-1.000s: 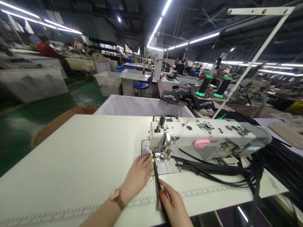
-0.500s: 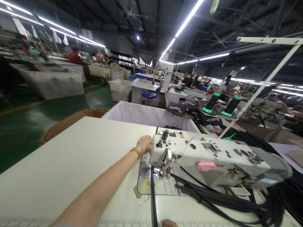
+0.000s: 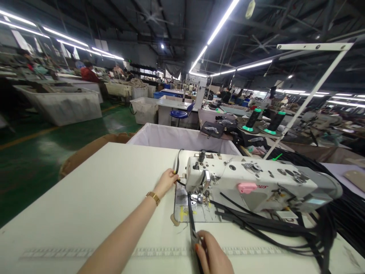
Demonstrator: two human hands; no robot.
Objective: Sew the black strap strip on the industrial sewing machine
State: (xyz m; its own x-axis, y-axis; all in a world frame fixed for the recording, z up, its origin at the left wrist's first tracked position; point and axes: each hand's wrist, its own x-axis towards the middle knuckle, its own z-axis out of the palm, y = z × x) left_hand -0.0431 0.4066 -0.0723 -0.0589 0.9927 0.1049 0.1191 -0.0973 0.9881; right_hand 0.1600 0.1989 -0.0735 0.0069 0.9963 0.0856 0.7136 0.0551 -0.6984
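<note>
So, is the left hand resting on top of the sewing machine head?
No, the left hand is beside the sewing machine, pinching the black strap behind the needle.

Long ceiling tube lights [image 3: 219, 23] glare white over a dim hall, lighting the pale desk [image 3: 85, 198] evenly with soft shadows, while wide-angle distortion bends the edges and far benches blur.

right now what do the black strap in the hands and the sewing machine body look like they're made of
Black strap: probably leather or a leather-like synthetic; it is narrow, flat and bends in a loop behind the machine, with a dull sheen. Sewing machine body: seemingly painted cast metal, glossy off-white with screws and metal fittings; the pink part looks plastic.
</note>
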